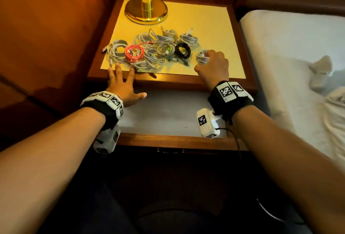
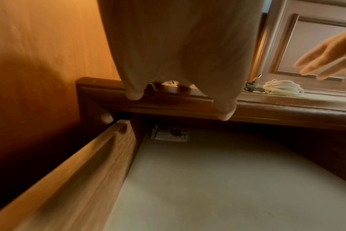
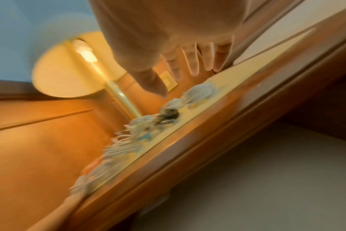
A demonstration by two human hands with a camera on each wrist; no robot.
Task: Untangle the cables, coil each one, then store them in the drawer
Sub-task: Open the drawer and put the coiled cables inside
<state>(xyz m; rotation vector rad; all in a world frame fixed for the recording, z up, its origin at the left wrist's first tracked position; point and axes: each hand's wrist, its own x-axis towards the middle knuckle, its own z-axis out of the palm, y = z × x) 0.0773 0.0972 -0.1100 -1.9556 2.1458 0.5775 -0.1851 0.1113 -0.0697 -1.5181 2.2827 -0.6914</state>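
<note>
A tangled pile of cables, mostly white, lies on the nightstand's yellow top; a pink cable and a black coil are among them. A small white coil sits apart at the right. My right hand hovers just over it, fingers straight and holding nothing. My left hand lies flat, fingers spread, on the nightstand's front edge beside the pile. Below both hands the drawer stands pulled out, its pale liner bare.
A brass lamp base stands at the back of the nightstand. A small wrapped packet lies at the back of the drawer. A wooden wall closes off the left side, and a bed with white sheets is on the right.
</note>
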